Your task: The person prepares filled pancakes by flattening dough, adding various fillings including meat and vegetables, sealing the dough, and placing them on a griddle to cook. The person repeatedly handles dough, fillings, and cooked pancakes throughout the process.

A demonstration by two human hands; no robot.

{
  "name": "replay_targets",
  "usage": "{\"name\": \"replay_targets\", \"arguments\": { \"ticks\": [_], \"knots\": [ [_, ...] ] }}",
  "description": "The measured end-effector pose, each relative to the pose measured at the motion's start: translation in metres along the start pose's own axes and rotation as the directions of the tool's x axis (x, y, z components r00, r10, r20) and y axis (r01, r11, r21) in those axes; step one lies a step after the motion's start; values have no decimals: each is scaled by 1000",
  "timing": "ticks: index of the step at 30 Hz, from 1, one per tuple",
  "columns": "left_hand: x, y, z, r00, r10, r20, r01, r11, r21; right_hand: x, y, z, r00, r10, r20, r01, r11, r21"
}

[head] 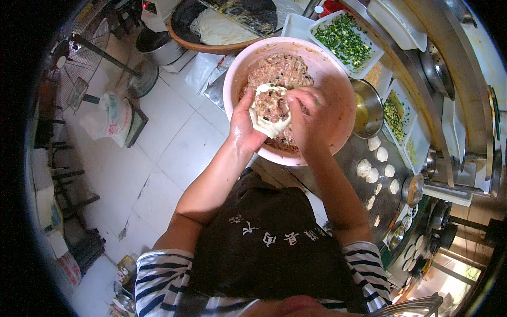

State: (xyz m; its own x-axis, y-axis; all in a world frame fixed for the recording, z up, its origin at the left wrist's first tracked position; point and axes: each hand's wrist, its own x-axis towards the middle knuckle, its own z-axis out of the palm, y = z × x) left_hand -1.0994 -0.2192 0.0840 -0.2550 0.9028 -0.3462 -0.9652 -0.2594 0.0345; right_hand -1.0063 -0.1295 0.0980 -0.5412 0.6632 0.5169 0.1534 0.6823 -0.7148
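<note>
My left hand [244,126] cradles a round of white dough [270,127] over a pink basin [233,63], with the thumb along its left edge. A mound of minced meat filling [271,105] with dark and green bits lies in the dough, whose edge is still folded up around it. My right hand [307,109] is at the dough's right edge, thumb and fingers bent against it; a green fleck sticks to a finger. Behind and below the hands, more minced meat [281,69] fills part of the basin. My right fingertips are partly hidden.
Trays of chopped greens [344,41] and greens with yellow bits [394,115] stand at right, beside a steel pot [368,107] of yellow liquid. Small dough pieces [372,175] lie on the dark griddle-like surface. A wooden-rimmed vessel [222,47] holds dough beyond the basin. A fan [142,79] stands at left.
</note>
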Motion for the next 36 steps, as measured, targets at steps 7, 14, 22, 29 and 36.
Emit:
{"name": "replay_targets", "arguments": {
  "ticks": [7,14,22,29,36],
  "knots": [
    [23,-29,-5,1000,-12,-7,12,1000,25,-31,11,-39,1000,-9,-30,12,992,123],
    [36,-147,13,946,-323,-17,312,898,309,-68,57,-133,650,574,497,-453,-232,861],
    [27,-354,3,966,-220,-136,250,659,709,-189,86,-326,532,738,416,-546,-77,834],
    [-3,-519,42,859,-508,-61,473,742,475,-270,111,-491,716,679,164,-602,481,638],
    [-10,-633,-37,881,-381,-280,472,738,482,-367,195,-509,725,688,32,-364,343,866]
  ]
}}
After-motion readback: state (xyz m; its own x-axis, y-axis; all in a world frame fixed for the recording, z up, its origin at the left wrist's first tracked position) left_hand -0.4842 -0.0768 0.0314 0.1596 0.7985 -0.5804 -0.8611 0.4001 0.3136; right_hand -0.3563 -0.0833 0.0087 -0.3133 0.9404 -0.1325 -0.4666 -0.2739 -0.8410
